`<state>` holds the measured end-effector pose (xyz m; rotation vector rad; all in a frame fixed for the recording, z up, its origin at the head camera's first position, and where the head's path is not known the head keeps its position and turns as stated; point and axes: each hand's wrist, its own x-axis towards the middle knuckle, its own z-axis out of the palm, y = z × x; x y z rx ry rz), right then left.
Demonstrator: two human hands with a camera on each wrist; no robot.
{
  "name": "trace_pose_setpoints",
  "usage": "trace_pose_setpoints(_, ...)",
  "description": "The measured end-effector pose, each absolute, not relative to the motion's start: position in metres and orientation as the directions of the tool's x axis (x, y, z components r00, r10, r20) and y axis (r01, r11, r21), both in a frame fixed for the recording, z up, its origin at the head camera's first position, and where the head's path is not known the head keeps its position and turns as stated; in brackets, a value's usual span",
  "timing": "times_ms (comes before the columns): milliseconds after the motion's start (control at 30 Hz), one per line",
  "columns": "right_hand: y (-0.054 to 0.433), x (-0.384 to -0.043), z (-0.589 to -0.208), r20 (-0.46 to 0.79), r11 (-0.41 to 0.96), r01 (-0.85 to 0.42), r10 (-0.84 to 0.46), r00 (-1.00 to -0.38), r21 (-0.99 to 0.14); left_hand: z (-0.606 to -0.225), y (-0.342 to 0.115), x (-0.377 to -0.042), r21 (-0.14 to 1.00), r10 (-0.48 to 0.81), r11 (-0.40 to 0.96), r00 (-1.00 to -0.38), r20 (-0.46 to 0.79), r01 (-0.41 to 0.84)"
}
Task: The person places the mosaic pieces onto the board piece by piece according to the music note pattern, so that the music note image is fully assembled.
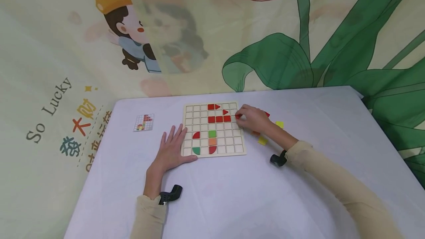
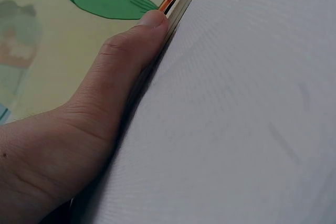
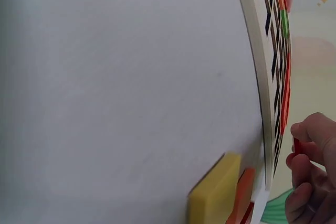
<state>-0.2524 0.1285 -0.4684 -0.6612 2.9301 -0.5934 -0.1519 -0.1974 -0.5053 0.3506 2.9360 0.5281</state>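
A square wooden grid board [image 1: 234, 141] lies on the table with colored tiles in some cells. Three red squares [image 1: 219, 119] form a row near its top, below a red square and red triangles [image 1: 225, 112]. Lower down are a green square [image 1: 212, 134], an orange square [image 1: 212, 141] and several quarter-circle tiles. My left hand [image 1: 170, 152] rests with fingers spread at the board's lower left corner, thumb along the front edge. At the right edge, my right hand [image 1: 254, 118] pinches a small red tile [image 3: 297, 146] between thumb and fingertips; its shape is mostly hidden.
Loose tiles lie right of the board, partly under my right arm: yellow ones [image 1: 279, 124], an orange one [image 1: 256, 133] and a red one [image 1: 267, 114]. A small printed pattern card [image 1: 144, 122] lies to the left. A printed cloth [image 1: 199, 80] hangs behind the white table.
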Motion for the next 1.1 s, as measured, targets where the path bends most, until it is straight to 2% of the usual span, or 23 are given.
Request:
trace_pose_setpoints(333, 0.113, -0.256, -0.469, -0.087, 0.839, -0.376, -0.441, -0.893, -0.394, -0.508, -0.195, -0.153, 0.364, 0.255, 0.909, -0.961, -0.105, 0.202)
trace_pose_setpoints(667, 0.109, -0.258, -0.463, -0.109, 0.836, -0.394, -0.464, -0.879, -0.382, -0.506, -0.195, -0.151, 0.365, 0.252, 0.909, -0.963, -0.095, 0.201)
trace_pose_setpoints(1100, 0.102, -0.266, -0.455, -0.162, 0.844, -0.444, -0.504, -0.848, -0.300, -0.504, -0.197, -0.151, 0.364, 0.251, 0.909, -0.965, -0.082, 0.205)
